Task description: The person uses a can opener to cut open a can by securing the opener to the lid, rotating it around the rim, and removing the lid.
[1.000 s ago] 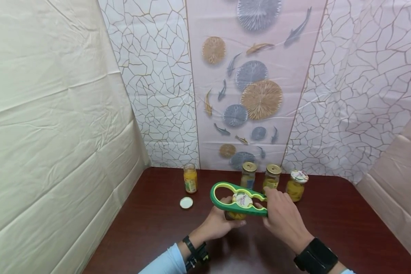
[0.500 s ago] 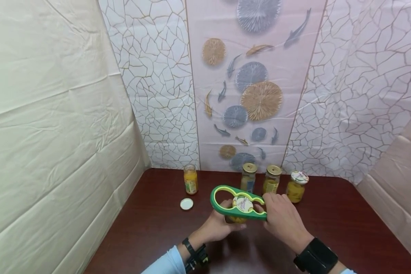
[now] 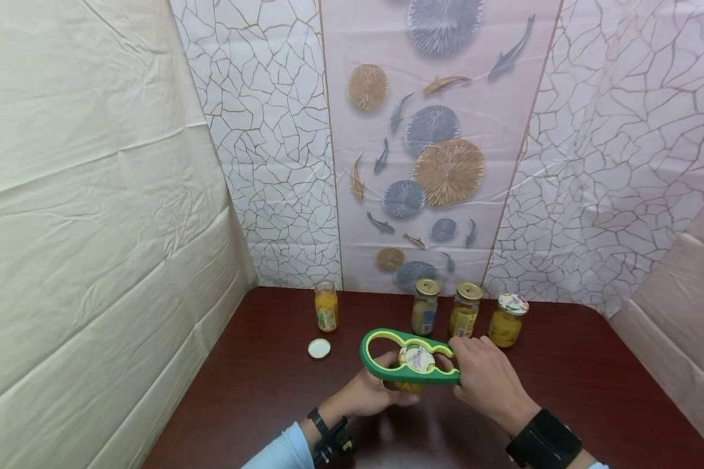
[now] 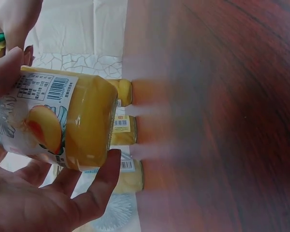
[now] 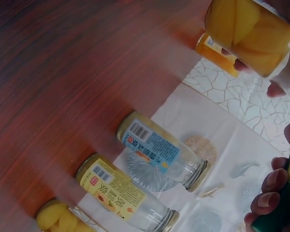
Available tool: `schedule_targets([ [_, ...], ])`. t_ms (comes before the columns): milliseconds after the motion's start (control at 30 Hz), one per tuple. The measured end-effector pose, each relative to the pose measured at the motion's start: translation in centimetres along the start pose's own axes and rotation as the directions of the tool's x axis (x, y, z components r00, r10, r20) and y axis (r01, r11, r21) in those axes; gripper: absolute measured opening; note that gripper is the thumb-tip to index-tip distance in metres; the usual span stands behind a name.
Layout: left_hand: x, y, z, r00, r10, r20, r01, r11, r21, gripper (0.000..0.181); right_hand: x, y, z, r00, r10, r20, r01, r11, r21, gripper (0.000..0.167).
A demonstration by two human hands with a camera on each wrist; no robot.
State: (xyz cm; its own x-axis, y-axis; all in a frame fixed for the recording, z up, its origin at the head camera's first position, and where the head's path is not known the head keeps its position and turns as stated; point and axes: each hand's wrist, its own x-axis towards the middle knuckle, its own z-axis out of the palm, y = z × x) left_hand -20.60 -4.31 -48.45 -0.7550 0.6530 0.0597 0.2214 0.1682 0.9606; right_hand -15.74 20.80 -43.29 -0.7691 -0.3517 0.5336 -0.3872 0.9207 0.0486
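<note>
A glass jar of yellow peach pieces (image 4: pixel 87 116) with a peach label sits in my left hand (image 3: pixel 368 393), thumb on one side and fingers curled round the other. The jar appears raised off the tabletop. Its white printed lid (image 3: pixel 418 357) shows through a middle opening of a green jar opener (image 3: pixel 387 374) with a lime-green inner edge. My right hand (image 3: pixel 485 372) grips the opener's handle end, fingers wrapped round it. Whether the opener's teeth bite the lid cannot be made out.
At the back right stand two gold-lidded jars (image 3: pixel 425 312) (image 3: pixel 465 314) and a jar with a patterned lid (image 3: pixel 507 322). An uncapped orange jar (image 3: pixel 326 309) stands back left, a loose lid (image 3: pixel 319 348) before it. Cloth (image 3: pixel 123 228) hangs left of the dark red table (image 3: pixel 240 391).
Both hands, with the jar and the opener, have come slightly lower in the head view, nearer the person. The opener's angle has changed little. The other jars and the loose lid stay put.
</note>
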Motion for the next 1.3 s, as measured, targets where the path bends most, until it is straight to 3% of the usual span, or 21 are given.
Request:
schedule_targets([
  [500, -0.1, -0.7, -0.3, 0.995, 0.002, 0.101, 0.008, 0.994, -0.106, 0.050, -0.3, 0.2, 0.3, 0.999, -0.045, -0.028, 0.045, 0.999, -0.001, 0.030],
  [800, -0.6, 0.8, -0.3, 0.992, -0.013, 0.122, 0.028, 0.992, -0.122, 0.048, -0.6, 0.4, 0.5, 0.999, -0.037, -0.022, 0.038, 0.999, 0.007, 0.031],
  [1000, -0.2, -0.6, 0.0, 0.992, -0.012, 0.124, 0.026, 0.993, -0.113, 0.049, -0.9, 0.6, 0.6, 0.999, -0.046, -0.028, 0.046, 0.999, 0.002, 0.030],
  [1300, 0.1, -1.5, 0.0, 0.994, 0.049, 0.102, -0.042, 0.997, -0.072, 0.053, -1.1, 1.0, 0.8, 0.998, -0.046, -0.050, 0.046, 0.999, 0.003, 0.030],
])
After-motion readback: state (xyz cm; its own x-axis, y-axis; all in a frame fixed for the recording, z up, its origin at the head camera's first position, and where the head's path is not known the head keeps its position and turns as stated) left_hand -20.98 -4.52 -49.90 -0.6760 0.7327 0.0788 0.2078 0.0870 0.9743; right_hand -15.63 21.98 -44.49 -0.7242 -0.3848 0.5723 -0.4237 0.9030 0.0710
